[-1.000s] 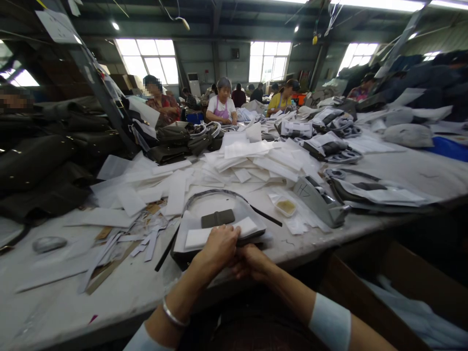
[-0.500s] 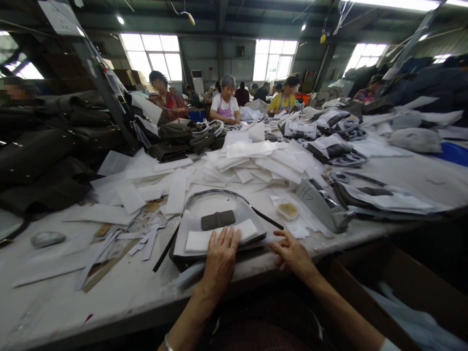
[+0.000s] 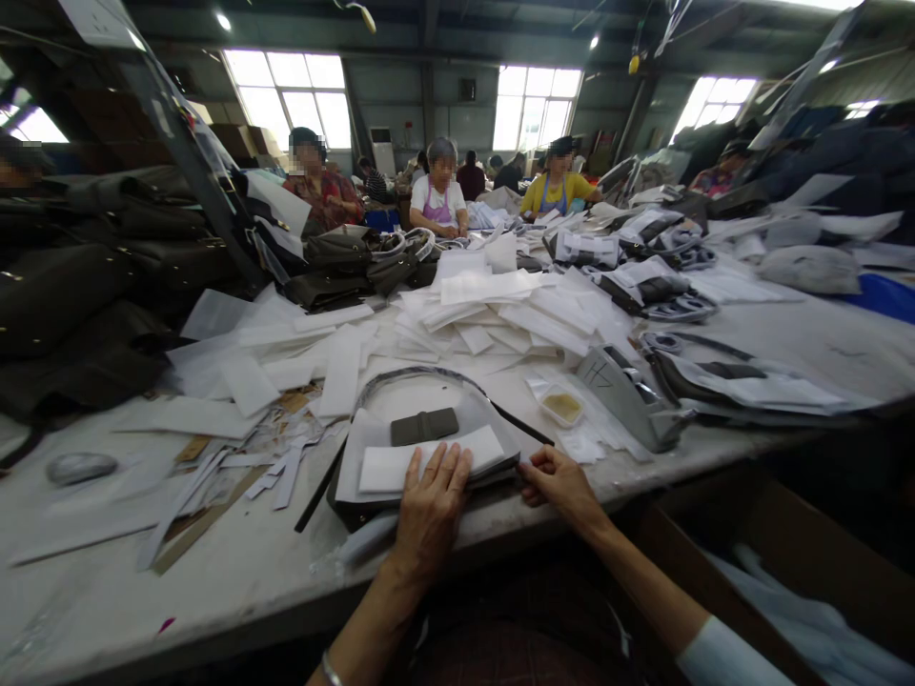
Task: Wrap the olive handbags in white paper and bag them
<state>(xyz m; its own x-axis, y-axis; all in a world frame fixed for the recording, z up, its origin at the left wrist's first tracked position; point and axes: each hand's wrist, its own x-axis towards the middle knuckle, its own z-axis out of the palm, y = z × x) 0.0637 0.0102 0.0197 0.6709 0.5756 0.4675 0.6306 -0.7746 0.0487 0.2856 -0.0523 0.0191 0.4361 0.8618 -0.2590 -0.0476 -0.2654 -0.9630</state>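
Head view: we look forward and down over a cluttered worktop.
Bag: dark, lying flat in front of us near the worktop's front edge; its strap arches away from us.
On the bag: a white sheet, a dark tab and, nearer us, a white strip.
Left hand: palm down, fingers spread over the strip; grip released, pressing rather than grasping.
Right hand: thumb and forefinger drawn together at the bag's right corner; we cannot tell whether this grip grasps the edge.
Right of the bag: a small dish with something yellowish, then a grey block bearing pen marks, then a second bag.
Left of the bag: scraps, and farther left a grey lump.
Beyond the bag: heaped white sheets.
Below right: a box holding pale material.
Far side: we note a co-worker in a purple apron, one in yellow and one in red patterned clothing.
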